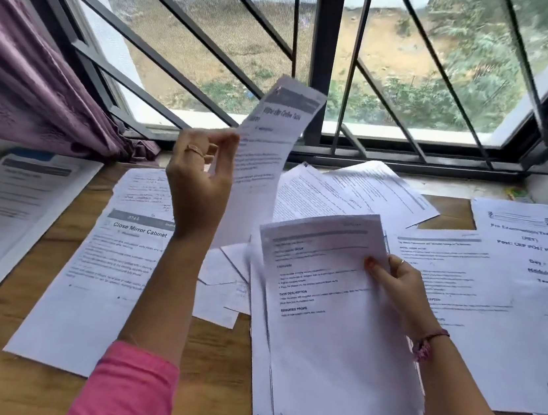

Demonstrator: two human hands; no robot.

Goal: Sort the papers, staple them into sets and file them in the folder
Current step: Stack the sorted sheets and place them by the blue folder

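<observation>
Papers (338, 318) in both hands, w/o folder.

matt white paper sheets (338, 318) – printed; grained wooden table (213, 355); purple cloth curtain (22, 80); dark metal window bars (322, 58)

Wooden desk (220, 356) set against a barred window (325, 58); purple curtain (22, 80) gathered at left. Beyond the mesh, a bare earthen slope (218, 28) with green plants (461, 75).

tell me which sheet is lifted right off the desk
The sheet pinched in the left hand, curling upright before the window. The right hand grips a stack low over the desk; the rest lie flat.
</observation>
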